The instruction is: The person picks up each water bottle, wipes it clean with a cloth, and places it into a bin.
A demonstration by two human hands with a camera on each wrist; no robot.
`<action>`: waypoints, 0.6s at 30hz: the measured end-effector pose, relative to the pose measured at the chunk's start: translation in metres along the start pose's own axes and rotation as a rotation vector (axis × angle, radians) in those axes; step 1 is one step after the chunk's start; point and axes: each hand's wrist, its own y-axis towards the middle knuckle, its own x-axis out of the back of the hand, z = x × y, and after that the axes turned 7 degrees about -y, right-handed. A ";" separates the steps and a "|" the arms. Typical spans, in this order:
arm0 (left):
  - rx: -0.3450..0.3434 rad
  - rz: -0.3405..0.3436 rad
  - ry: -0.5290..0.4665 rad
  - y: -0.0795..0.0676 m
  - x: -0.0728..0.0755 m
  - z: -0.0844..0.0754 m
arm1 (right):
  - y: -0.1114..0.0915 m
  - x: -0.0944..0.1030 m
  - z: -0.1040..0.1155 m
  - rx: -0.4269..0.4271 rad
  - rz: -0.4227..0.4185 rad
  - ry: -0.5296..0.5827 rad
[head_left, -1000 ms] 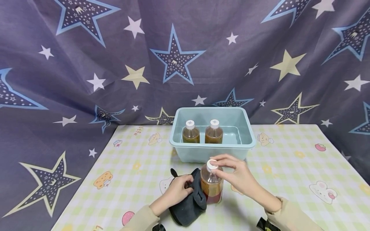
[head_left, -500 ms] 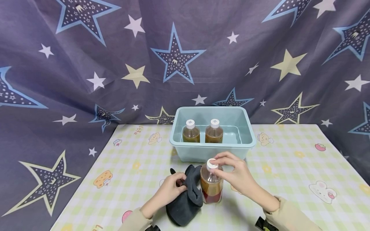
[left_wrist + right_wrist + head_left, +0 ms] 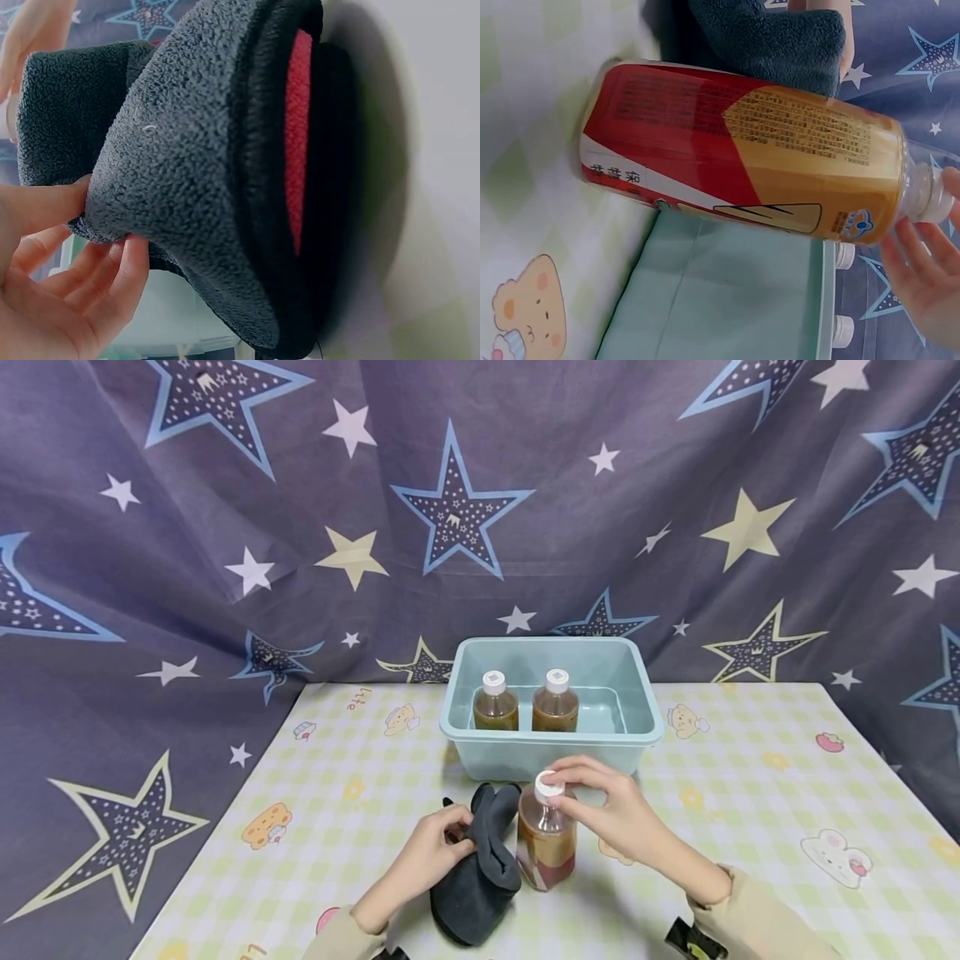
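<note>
My left hand (image 3: 435, 847) pinches the folded edge of a dark grey fleecy cloth item (image 3: 476, 897), which stands bunched on the table. Its fleece (image 3: 180, 142) fills the left wrist view, with a strip of red lining (image 3: 298, 135) showing inside the dark rim; its exact kind is unclear. Just right of it, my right hand (image 3: 603, 793) holds a drink bottle (image 3: 546, 847) by its white cap (image 3: 545, 787), between thumb and fingers. The bottle's red and gold label (image 3: 742, 154) shows in the right wrist view. The bottle looks slightly tilted.
Behind both hands stands a light blue plastic bin (image 3: 551, 758). Inside it, on the left and middle, are two capped bottles, a left one (image 3: 495, 706) and a right one (image 3: 556, 703). A checked cloth (image 3: 750, 827) covers the table; a starry curtain (image 3: 337, 485) hangs behind.
The left hand has drawn the fleecy item leftward, and its upper part now rises more upright. The bottle has shifted slightly left and its label has turned, with the right hand still on the cap.
</note>
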 end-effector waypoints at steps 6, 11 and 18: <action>-0.005 -0.007 0.010 -0.001 0.000 0.000 | 0.002 0.003 -0.001 0.002 0.054 -0.011; -0.011 -0.023 0.009 -0.001 0.000 -0.001 | 0.001 0.001 0.000 -0.025 0.027 -0.029; -0.001 -0.029 -0.002 -0.001 -0.001 -0.002 | 0.002 -0.005 0.000 0.016 -0.064 -0.041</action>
